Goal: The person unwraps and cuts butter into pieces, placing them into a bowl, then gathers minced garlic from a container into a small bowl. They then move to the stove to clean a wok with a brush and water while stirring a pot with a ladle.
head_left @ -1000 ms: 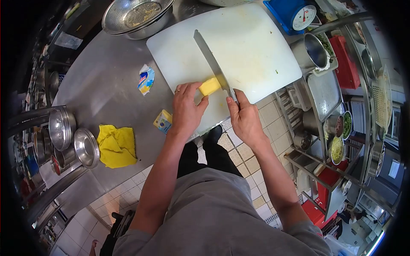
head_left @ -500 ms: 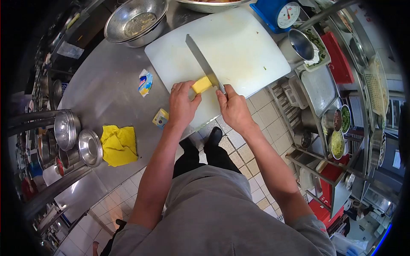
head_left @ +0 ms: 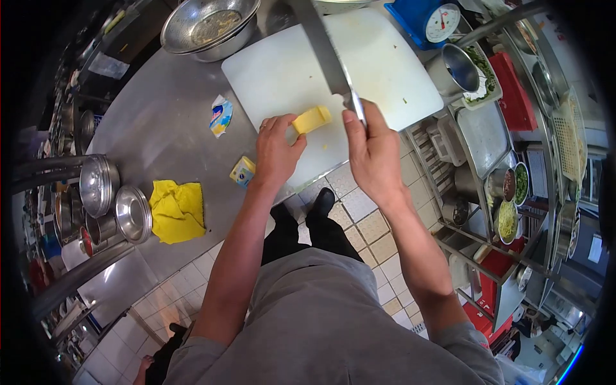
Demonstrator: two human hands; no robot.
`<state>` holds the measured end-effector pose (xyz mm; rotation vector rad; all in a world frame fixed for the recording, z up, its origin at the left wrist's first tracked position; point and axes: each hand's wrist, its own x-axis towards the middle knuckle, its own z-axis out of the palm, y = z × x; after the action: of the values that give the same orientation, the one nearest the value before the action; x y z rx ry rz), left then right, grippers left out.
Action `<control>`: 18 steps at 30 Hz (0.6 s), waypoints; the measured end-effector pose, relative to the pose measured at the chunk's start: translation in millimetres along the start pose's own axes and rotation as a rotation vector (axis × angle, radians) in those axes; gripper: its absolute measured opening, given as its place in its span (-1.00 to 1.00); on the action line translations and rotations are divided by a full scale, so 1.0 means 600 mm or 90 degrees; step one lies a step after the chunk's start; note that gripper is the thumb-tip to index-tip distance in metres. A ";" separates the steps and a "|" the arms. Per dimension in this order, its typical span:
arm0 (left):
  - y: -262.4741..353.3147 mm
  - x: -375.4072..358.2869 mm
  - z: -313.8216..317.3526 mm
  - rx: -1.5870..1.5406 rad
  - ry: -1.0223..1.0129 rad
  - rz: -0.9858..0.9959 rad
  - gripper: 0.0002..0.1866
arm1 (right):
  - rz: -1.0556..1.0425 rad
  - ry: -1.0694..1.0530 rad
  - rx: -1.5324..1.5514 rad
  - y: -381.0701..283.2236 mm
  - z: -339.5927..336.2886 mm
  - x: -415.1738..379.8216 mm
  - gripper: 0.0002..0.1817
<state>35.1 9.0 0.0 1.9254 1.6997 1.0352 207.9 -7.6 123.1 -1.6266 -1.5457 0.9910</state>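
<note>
The left hand [head_left: 279, 151] is half curled, thumb and fingertips against the near end of a butter block [head_left: 310, 120], which lies between the two hands. The right hand [head_left: 375, 151] is closed around the handle of a long knife [head_left: 326, 58], its blade raised beyond the butter and apart from it. Under both is a white cutting board [head_left: 385, 77], with small specks on it, set on a stainless-steel table [head_left: 154, 122]. Left of the left hand lie a torn wrapper [head_left: 220, 117], a small wrapped packet [head_left: 243, 172] and, farther out, a crumpled yellow cloth [head_left: 176, 212] beside stacked metal bowls [head_left: 133, 215]. Beyond the left hand sits a colander [head_left: 205, 27]. Past the right hand are a steel pot [head_left: 455, 69], a blue dial scale [head_left: 441, 22] and metal racks with a bowl of pale shreds [head_left: 507, 221]. Floor tiles [head_left: 359, 202] show below the hands.
</note>
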 end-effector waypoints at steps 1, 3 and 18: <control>-0.001 0.000 0.000 0.001 0.002 -0.005 -0.61 | -0.013 0.023 0.008 0.001 0.004 -0.002 -0.72; -0.001 0.000 0.002 -0.007 0.009 0.003 -0.62 | 0.066 -0.009 -0.045 0.037 0.026 0.003 -0.72; -0.004 0.001 0.003 -0.006 0.008 -0.014 -0.64 | 0.016 -0.051 -0.068 0.085 0.021 0.024 -0.71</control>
<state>35.0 10.4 -2.6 1.8934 1.7161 1.0481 221.6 3.2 71.4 -1.7014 -1.6606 1.0138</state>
